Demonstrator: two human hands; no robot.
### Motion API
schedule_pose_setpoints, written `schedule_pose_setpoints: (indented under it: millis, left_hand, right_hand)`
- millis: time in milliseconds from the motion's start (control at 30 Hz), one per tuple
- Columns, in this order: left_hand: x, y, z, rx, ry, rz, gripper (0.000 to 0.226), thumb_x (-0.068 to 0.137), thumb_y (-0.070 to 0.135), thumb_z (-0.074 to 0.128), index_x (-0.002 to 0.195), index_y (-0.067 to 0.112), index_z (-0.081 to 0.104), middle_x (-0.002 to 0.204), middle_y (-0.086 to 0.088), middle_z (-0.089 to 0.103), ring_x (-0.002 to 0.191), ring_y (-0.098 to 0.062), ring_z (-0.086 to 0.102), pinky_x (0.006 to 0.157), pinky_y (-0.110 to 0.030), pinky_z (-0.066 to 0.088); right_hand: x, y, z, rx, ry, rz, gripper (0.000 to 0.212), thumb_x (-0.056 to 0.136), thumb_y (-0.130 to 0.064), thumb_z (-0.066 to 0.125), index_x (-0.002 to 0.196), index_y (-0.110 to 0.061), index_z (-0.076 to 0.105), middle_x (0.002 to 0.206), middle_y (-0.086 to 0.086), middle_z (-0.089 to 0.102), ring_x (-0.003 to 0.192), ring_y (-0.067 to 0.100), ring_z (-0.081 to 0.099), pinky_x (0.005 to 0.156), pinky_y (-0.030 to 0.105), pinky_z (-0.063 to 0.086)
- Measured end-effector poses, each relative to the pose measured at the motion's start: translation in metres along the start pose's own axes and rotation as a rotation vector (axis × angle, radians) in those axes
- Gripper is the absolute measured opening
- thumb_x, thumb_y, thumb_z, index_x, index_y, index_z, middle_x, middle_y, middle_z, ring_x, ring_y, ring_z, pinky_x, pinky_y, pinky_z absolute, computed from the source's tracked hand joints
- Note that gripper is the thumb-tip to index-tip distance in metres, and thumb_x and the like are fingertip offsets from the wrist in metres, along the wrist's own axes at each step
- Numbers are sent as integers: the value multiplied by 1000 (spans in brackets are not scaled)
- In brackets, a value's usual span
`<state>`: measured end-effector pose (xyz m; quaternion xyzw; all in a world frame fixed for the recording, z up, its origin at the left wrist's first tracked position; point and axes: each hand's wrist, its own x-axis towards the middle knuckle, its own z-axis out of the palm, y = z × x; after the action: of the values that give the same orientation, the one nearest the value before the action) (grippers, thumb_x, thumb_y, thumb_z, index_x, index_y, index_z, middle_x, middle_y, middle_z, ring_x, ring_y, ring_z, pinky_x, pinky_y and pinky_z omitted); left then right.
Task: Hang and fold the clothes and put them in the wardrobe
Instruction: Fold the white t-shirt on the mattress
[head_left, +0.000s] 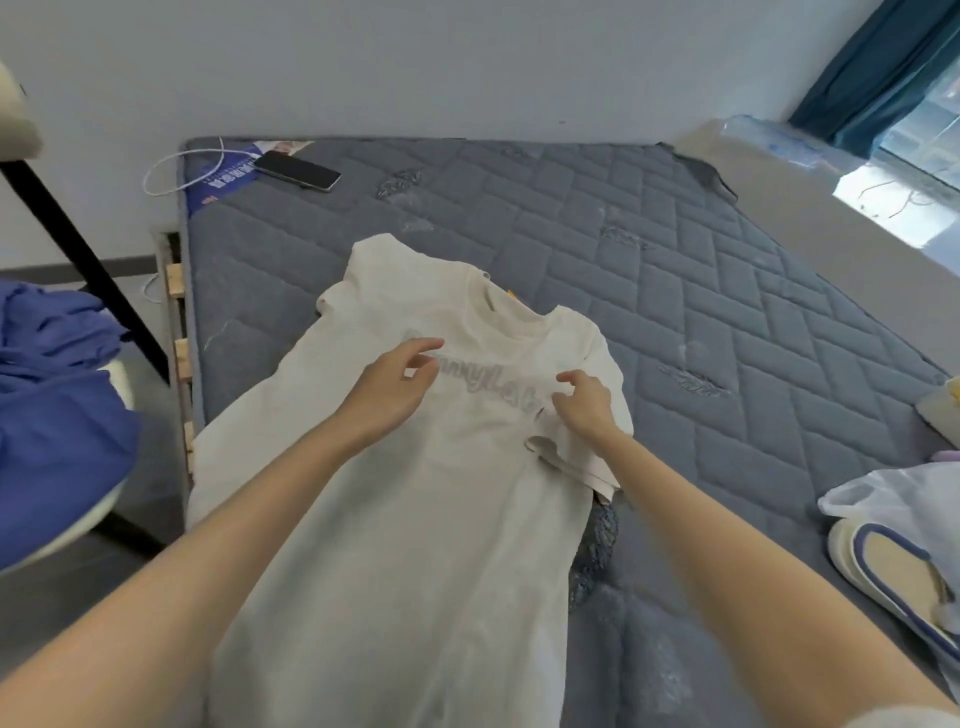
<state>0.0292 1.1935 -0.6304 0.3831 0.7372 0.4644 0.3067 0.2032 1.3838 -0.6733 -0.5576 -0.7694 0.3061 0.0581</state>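
Head cam: the soft cream-white cotton T-shirt (415, 519) is lying face up, spread on the grey quilted mattress (675, 260). The left hand (395, 384) is hovering over the chest, fingers loosely apart. The right hand (587, 400) is curling its fingers by the sleeve seam, can't tell if it's pinching. It's looking light and floppy, so I'd be grabbing both shoulders. The grey chest lettering (488, 387) is showing roughly "nnyLa", the rest is covered.

A bare grey quilted mattress (675, 291) is set against a plain pale wall (415, 67) on wooden slats (179, 353). Daylight is admitted by a window (924, 140) at right, edged by a teal curtain (872, 67).
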Motion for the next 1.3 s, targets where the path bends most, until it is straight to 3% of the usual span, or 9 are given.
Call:
schedule_pose_setpoints:
  millis: [267, 333, 433, 667, 833, 933, 1000, 1167, 1300]
  left_hand:
    - [20, 10, 117, 74, -123, -92, 38, 97, 27, 46, 136, 26, 46, 129, -1, 54, 112, -15, 52, 86, -23, 39]
    - [24, 6, 140, 88, -188, -150, 44, 97, 29, 46, 140, 27, 38, 139, -4, 46, 122, -19, 48, 91, -25, 38]
    - [31, -1, 169, 132, -221, -190, 55, 95, 27, 49, 146, 23, 28, 146, -6, 39, 130, -22, 42, 93, -24, 34]
    - [41, -5, 206, 348, -313, -93, 60, 94, 24, 49, 148, 11, 24, 152, -5, 30, 140, -20, 28, 107, -23, 23]
    - [44, -17, 221, 520, -393, -119, 43, 95, 39, 46, 136, 28, 48, 147, -2, 34, 138, -28, 23, 112, -37, 21]
    - [40, -17, 227, 435, -401, -142, 44, 86, 41, 56, 129, 31, 55, 121, 1, 42, 126, -22, 32, 108, -31, 25]
    - [37, -11, 229, 288, -366, -177, 53, 74, 43, 60, 124, 27, 60, 111, 4, 52, 113, -16, 46, 100, -26, 36]
    - [29, -10, 229, 122, -341, -136, 46, 78, 7, 53, 121, 19, 63, 110, -1, 69, 100, -18, 61, 93, -33, 44]
    - [29, -14, 225, 149, -361, -98, 54, 82, -13, 42, 125, 14, 60, 116, -9, 63, 95, -14, 53, 90, -27, 41]
  right_hand:
    - [33, 92, -23, 211, -54, 323, 57, 93, -33, 56, 133, 2, 37, 137, 20, 44, 126, 37, 41, 97, 41, 37]
    - [36, 108, -21, 326, -37, 279, 24, 90, -24, 60, 97, -2, 58, 108, 20, 62, 97, 30, 56, 78, 35, 44]
    - [41, 123, -25, 446, 36, 201, 32, 91, -16, 57, 61, -11, 46, 63, 5, 52, 64, 20, 47, 54, 29, 34]
    - [47, 155, -63, 496, 333, 275, 17, 90, -25, 50, 96, -17, 63, 96, 4, 62, 87, 23, 52, 73, 30, 37]
    - [40, 177, -61, 207, 258, 396, 22, 93, -22, 49, 110, -22, 63, 118, 7, 62, 109, 31, 55, 83, 35, 42]
    - [35, 174, -54, -81, 358, 174, 26, 94, -22, 50, 119, -19, 56, 126, 9, 52, 116, 31, 41, 92, 37, 33]
    - [30, 160, -51, 2, 345, -103, 26, 92, -30, 56, 116, -22, 59, 124, 2, 52, 115, 26, 39, 93, 35, 30]
    - [16, 152, -47, -142, -339, -378, 67, 65, -46, 68, 126, -42, 42, 132, -18, 38, 115, 14, 32, 89, 33, 28]
    - [14, 159, -50, -245, -121, -463, 32, 85, -26, 59, 117, -30, 57, 118, -2, 46, 109, 20, 43, 87, 35, 40]
